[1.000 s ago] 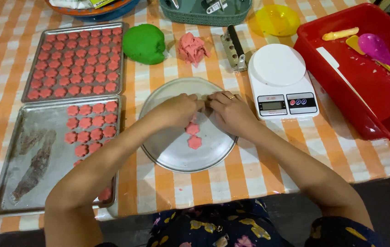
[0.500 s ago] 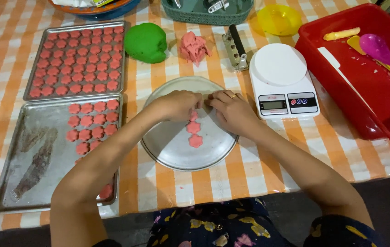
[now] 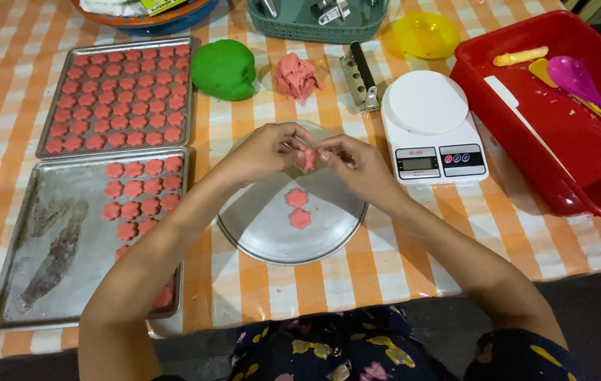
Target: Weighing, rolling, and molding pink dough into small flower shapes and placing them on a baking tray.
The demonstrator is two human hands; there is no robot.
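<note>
I saw both hands meeting just above centre frame, pinching one small pink dough piece (image 3: 307,159) between them: left hand (image 3: 266,150) w/ fingers curled round it from the left, right hand (image 3: 358,164) closing thumb & fingertips on it from the right, so both grips were nearly closed on the same piece. The piece sat over the upper rim of a round metal plate (image 3: 265,226) in mid frame; couldn't tell if it touched the plate. Two flower-shaped pink pieces (image 3: 297,208) lay on the plate just below the hands, one right beside the other. Left of the plate, lower left, was a steel tray (image 3: 46,282) partly filled w/ the same pink shapes, smears on its bare part; the left forearm crossed its lower right corner. Above it, upper left, a second tray (image 3: 116,97) was packed w/ rows of them. Top centre: a green dough lump (image 3: 223,68), next to it a heap of pink dough (image 3: 297,75), then a small metal cutter tool (image 3: 358,76). Right of the hands stood a white digital scale (image 3: 431,127), & far right a red tub (image 3: 561,141) holding plastic utensils. All on an orange-checked cloth (image 3: 314,282).
</note>
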